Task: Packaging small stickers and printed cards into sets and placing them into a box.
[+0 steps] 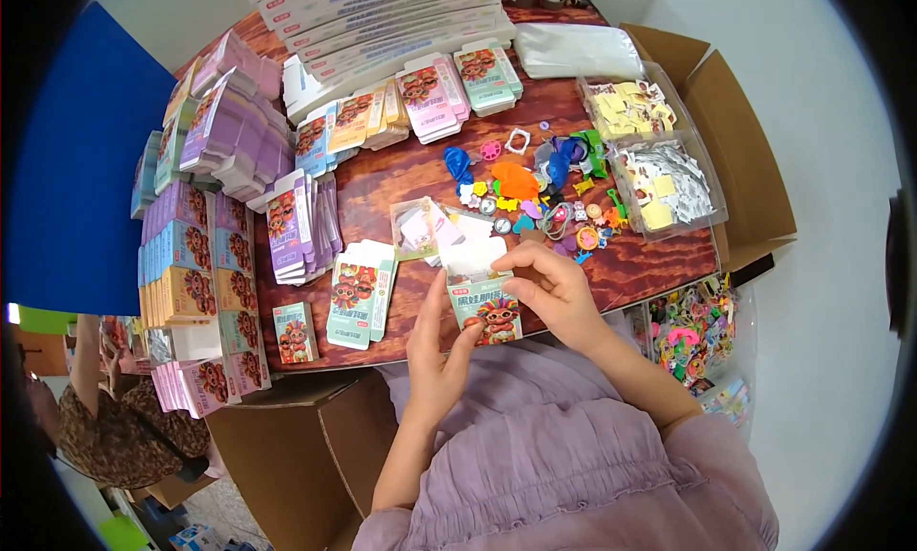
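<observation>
Near the table's front edge I hold a small green cardboard box [489, 312] printed with a colourful cartoon figure. My left hand [435, 355] grips it from the left and below, thumb across its front. At its upper end the white flap stands open, and my right hand [554, 291] pinches at that edge with thumb and index finger. Whether something small sits between those fingers is hidden. Just beyond the box lie white paper pieces [463, 228] and a clear packet [413, 231]. Left of my hands are flat green cartons [361, 293] and an upright green box [294, 333].
Small colourful toys [521, 183] are heaped mid-table. Clear trays [659, 222] of cut pieces stand at right, beside a brown carton [740, 150]. Carton stacks [244, 136] and filled boxes [191, 255] line the left. Another person [119, 427] is at far left.
</observation>
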A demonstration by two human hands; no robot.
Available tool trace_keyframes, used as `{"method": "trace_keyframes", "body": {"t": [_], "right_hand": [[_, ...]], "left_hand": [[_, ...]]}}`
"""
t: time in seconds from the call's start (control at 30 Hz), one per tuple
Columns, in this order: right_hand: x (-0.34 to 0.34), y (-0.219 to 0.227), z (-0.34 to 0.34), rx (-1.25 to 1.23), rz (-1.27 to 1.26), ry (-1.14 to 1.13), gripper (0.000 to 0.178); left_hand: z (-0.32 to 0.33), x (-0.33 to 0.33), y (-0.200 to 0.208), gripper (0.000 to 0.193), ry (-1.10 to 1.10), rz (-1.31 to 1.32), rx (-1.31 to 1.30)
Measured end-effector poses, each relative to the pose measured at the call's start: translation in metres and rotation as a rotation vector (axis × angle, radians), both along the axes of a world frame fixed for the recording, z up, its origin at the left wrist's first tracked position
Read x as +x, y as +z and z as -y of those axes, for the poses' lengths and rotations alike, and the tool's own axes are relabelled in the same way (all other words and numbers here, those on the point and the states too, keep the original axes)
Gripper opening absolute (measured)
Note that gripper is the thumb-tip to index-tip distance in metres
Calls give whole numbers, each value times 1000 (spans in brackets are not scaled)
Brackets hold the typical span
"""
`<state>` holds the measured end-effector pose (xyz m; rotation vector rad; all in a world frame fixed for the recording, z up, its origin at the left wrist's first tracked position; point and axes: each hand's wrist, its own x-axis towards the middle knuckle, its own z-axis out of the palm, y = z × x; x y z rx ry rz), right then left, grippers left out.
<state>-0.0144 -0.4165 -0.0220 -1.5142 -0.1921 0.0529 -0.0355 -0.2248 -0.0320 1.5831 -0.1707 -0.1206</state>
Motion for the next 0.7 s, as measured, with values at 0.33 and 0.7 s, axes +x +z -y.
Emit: {"method": "trace_keyframes", "body": {"t": [0.33, 0.7], "right_hand": [[-8, 5, -5, -49, -108, 11, 23], [2, -12, 0, 41, -273, 1, 10]], "left_hand": [[-20, 4, 0, 59, -207, -204, -89], [-7, 1, 3, 70, -188, -212, 69]]}}
